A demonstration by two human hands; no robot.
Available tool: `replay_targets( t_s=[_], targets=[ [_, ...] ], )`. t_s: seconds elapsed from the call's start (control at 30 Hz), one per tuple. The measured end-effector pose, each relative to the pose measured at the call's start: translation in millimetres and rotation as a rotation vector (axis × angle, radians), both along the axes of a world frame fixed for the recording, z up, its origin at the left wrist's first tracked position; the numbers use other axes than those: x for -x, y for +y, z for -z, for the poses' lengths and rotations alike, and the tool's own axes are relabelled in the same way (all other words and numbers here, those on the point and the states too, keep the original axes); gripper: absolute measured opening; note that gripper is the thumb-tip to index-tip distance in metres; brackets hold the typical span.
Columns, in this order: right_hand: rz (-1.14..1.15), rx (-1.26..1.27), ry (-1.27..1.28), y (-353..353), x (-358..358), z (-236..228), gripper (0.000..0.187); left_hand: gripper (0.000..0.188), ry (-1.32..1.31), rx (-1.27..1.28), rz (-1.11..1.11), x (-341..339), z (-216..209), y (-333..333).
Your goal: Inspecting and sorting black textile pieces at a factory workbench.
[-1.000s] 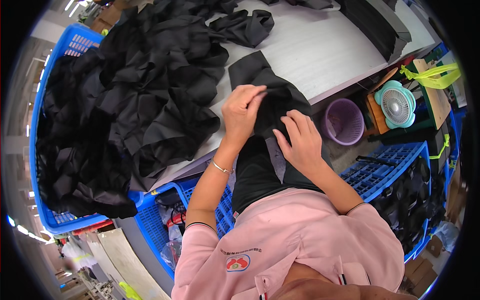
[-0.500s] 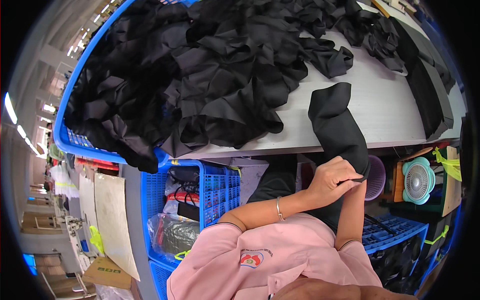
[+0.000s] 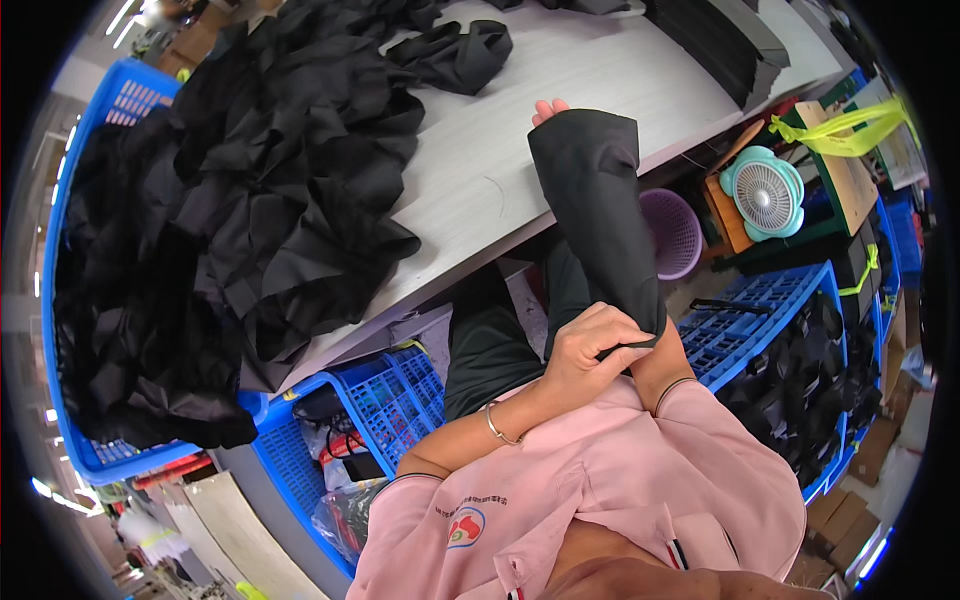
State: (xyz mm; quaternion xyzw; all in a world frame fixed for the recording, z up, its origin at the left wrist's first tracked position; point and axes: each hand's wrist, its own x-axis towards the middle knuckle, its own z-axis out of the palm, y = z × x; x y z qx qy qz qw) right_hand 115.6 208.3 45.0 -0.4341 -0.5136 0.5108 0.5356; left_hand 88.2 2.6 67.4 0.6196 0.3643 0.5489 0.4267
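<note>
A black fabric sleeve [image 3: 595, 205] covers my right forearm like a tube. My left hand [image 3: 597, 342], a bracelet on its wrist, pinches the sleeve's near edge close to my right elbow. At the far end, the fingertips of my right hand [image 3: 549, 110] poke out, stretched, over the table [image 3: 480, 195]. The rest of that hand is hidden inside the fabric. To the left, a large pile of similar black fabric pieces [image 3: 270, 180] lies on the table and spills into a blue basket [image 3: 75, 130].
Under the table edge stand a purple bin [image 3: 672, 235] and a teal fan [image 3: 764, 193]. Blue crates flank my lap: a left one [image 3: 390, 400] with bagged items and a right one [image 3: 765, 310] with black pieces. Stacked black fabric [image 3: 710, 45] lies at the table's far right.
My right fingertips have come out of the sleeve's far end, and its folded tip has straightened. My left hand still grips the near edge. The whole view has turned to the right.
</note>
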Motion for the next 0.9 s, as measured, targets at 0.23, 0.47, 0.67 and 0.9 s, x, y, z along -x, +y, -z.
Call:
replay_targets(
  t_s=[0.23, 0.47, 0.67, 0.9],
  targets=[
    [0.203, -0.516, -0.831, -37, -33, -26, 0.015, 0.009, -0.097, 0.170, -0.321, 16, -13, 30],
    [-0.478, 0.216, -0.252, -118, -14, -16, 0.030, 0.023, -0.155, 0.096, -0.762, 83, 5, 158],
    [-0.597, 0.163, 0.270, -178, -58, 18, 0.011, 0.026, -0.301, 0.047, -0.794, 144, 12, 183],
    [-0.030, -0.214, -0.203, -127, -76, 2, 0.064, 0.015, -0.121, 0.072, -0.627, 90, -13, 125]
  ],
)
